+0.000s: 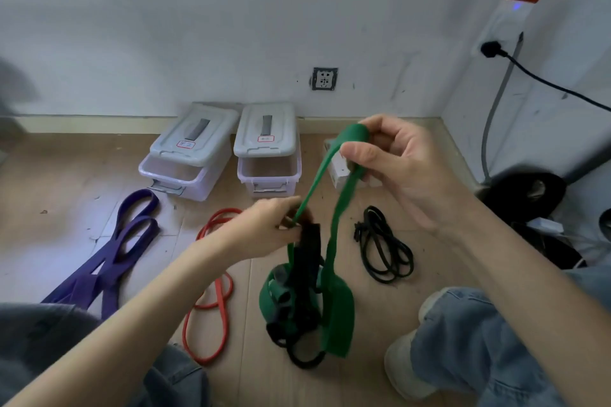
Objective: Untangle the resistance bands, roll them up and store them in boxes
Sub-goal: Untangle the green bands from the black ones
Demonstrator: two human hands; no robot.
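Note:
A green resistance band (337,235) hangs in a long loop, tangled low down with a black band (305,277). My right hand (396,168) pinches the top of the green loop between thumb and fingers. Lower and to the left, my left hand (274,231) grips the green strand together with the top of the black band. The knot of both bands dangles just above the wooden floor. Two clear plastic boxes (185,172) (267,172) stand by the wall, each with its grey lid resting on top and slid back.
A purple band (115,254) lies on the floor at left, a red band (211,291) beside it, and a thin black band (383,248) at right. A small white box (337,172) sits behind the green loop. My knees and one shoe (406,363) frame the bottom. A power cable hangs at right.

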